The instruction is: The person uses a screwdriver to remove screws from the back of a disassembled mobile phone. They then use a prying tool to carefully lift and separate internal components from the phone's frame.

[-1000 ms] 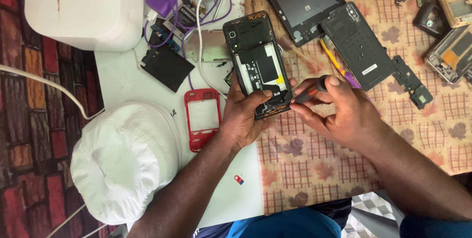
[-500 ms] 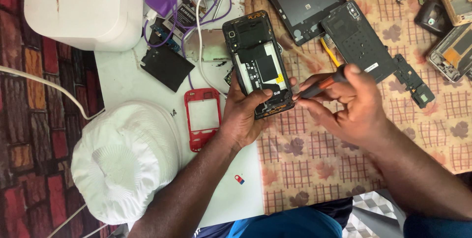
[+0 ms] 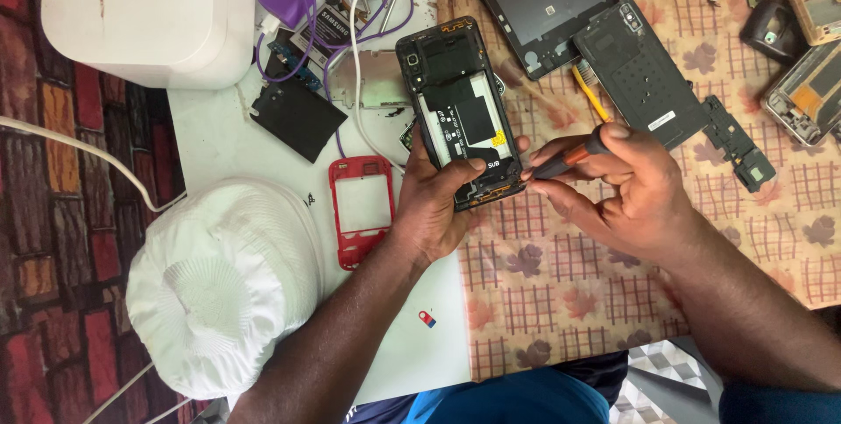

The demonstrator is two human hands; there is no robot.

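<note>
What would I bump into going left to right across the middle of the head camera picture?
White hat → red phone frame → left hand → opened black phone → screwdriver → right hand → small black phone part.

Left hand (image 3: 434, 205) gripping, right hand (image 3: 635, 192) pinching, forearms converging

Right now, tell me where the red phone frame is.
In the head view, the red phone frame lies on the white table, just left of the left hand holding the opened phone, and right of the white hat.
</note>
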